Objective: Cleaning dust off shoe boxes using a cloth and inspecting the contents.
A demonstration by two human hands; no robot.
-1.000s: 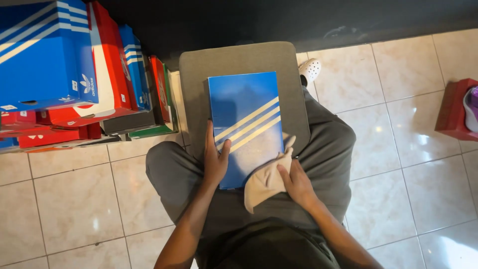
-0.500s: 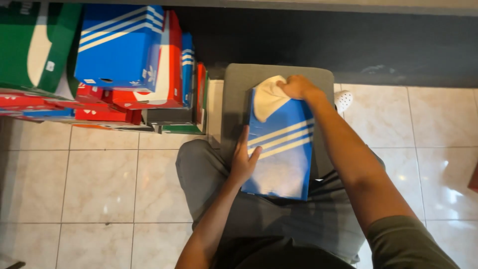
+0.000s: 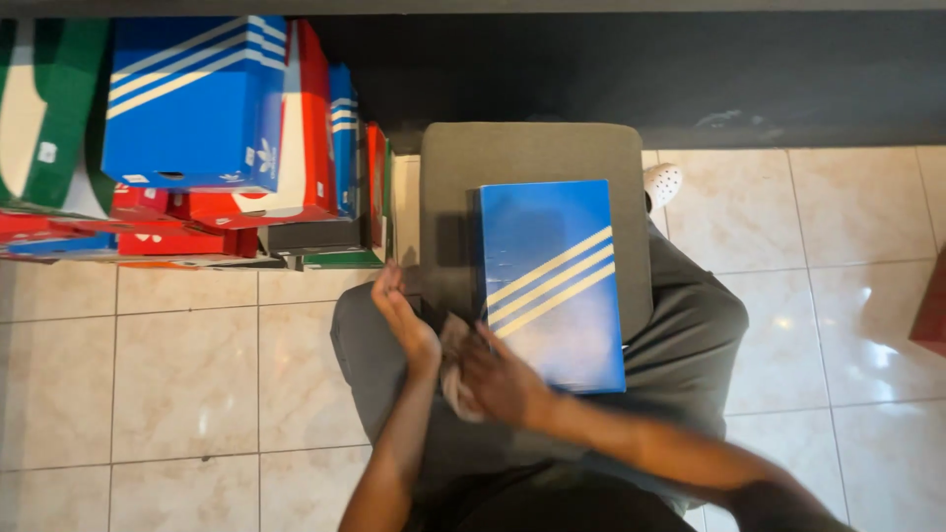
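A blue shoe box with three pale diagonal stripes lies on a grey padded stool and over my lap. My right hand presses a beige cloth against the box's near left side. Most of the cloth is hidden under that hand. My left hand is lifted off the box, fingers straight, just left of it and holding nothing.
A stack of shoe boxes in blue, red and green stands at the left against a dark wall. Pale floor tiles surround me. A white perforated shoe shows beside the stool. A red object sits at the right edge.
My right hand brought the cloth from the box's far end down to its near left side. My left hand came off the lid and moved left.
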